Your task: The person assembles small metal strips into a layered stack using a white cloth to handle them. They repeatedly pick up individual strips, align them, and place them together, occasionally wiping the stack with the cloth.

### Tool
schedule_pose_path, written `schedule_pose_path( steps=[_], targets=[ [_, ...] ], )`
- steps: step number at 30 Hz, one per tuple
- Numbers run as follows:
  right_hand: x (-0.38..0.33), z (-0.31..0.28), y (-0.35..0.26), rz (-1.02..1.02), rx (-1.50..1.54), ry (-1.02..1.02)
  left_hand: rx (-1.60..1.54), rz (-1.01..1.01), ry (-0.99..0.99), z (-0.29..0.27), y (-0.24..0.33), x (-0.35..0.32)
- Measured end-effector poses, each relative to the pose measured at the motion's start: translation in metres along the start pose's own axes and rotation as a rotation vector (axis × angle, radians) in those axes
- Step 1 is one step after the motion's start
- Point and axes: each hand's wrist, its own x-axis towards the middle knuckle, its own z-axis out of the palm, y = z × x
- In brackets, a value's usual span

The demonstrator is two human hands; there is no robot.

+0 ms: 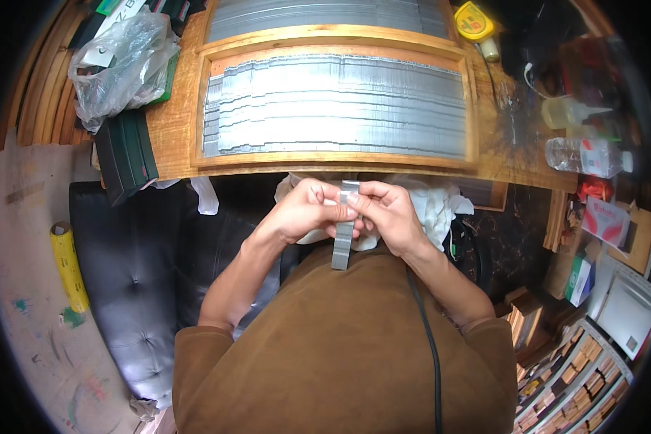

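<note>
A narrow stack of thin grey metal plates (pixel 342 249) is held upright between my two hands, in front of my chest and just short of the table edge. My left hand (pixel 312 210) pinches it from the left, thumb across its face. From the right, my right hand (pixel 387 213) grips its upper part between thumb and fingers. The lower end of the stack hangs free below my fingers. Beyond my hands, a wooden tray (pixel 474 108) on the table holds rows of similar shiny metal plates (pixel 340 101).
Left on the wooden table (pixel 168 141) lie a clear plastic bag (pixel 126 65) and a dark green box (pixel 126 155). At right are a yellow tape measure (pixel 474 22), a squeeze bottle (pixel 571 113) and a water bottle (pixel 586 157). White cloth (pixel 434 217) hangs below the edge.
</note>
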Motion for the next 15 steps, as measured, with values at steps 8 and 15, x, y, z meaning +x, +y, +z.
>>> schedule_pose_path(
  steps=[8,15],
  targets=[
    [0.019,-0.001,0.010,-0.059,0.058,0.071,-0.027,0.103,0.071,-0.007,-0.013,0.011],
    [-0.011,0.015,0.000,-0.675,-0.536,0.066,0.510,0.507,0.261,0.013,-0.019,-0.018]
  ],
)
